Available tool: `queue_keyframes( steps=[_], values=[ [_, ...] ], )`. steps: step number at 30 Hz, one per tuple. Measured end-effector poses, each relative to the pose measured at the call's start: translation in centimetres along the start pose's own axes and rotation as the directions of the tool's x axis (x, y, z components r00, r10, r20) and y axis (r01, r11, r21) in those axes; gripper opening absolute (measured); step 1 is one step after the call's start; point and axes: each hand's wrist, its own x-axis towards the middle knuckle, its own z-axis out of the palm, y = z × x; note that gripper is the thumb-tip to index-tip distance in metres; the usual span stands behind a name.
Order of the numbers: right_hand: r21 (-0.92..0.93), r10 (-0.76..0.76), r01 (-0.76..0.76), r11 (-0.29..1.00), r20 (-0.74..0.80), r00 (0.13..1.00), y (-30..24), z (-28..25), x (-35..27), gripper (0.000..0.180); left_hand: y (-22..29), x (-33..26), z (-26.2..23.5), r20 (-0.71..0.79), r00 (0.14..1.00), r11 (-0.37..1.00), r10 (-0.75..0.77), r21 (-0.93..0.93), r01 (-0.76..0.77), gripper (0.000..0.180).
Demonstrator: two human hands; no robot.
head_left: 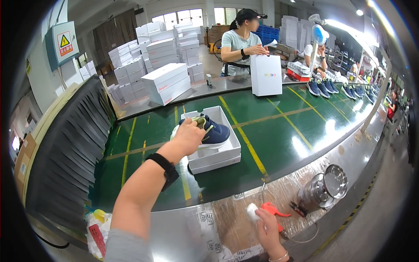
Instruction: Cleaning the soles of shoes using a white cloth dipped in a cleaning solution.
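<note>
While our left hand [188, 136] reaches out over the green conveyor belt [279, 135], its fingers close on the tongue end of the navy sneaker [212, 132], which sits in the open white shoebox [216, 157] mid-belt, seemingly to steady it there. Our right hand [267, 227] rests near us on the taped desk [205, 231], fingers curled around a small white object [252, 212] beside orange-handled snips [276, 211]. Right of those stands a metal pot [325, 188]. Far across, another person steadies an upright white box [266, 75]; nothing blocks our reach.

White boxes [168, 83] are stacked far left; a white bag [266, 75] stands far; a metal cup [325, 188] sits near right.
</note>
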Motion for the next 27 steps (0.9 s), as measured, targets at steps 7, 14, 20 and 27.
queue_keyframes(
  steps=[7,14,20,27],
  values=[
    [0.07,0.023,-0.023,0.997,0.006,1.0,-0.3,-0.9,0.3,0.026,0.6,1.4,6.1,0.255,0.967,0.999,0.029,-0.046,-0.018,0.017],
    [0.172,0.152,-0.153,0.973,0.017,0.988,0.5,1.0,0.4,0.029,-4.4,6.6,6.3,0.326,0.938,0.991,-0.114,0.102,0.085,0.018],
    [0.199,0.174,-0.177,0.964,0.031,0.984,-0.8,1.3,1.2,0.034,-5.5,8.1,8.7,0.588,0.726,0.934,-0.356,0.23,0.271,0.032],
    [0.216,0.188,-0.188,0.958,0.019,0.982,-1.1,1.2,0.9,0.034,-6.0,7.9,9.3,0.504,0.794,0.915,-0.34,0.374,0.154,0.023]
  ],
)
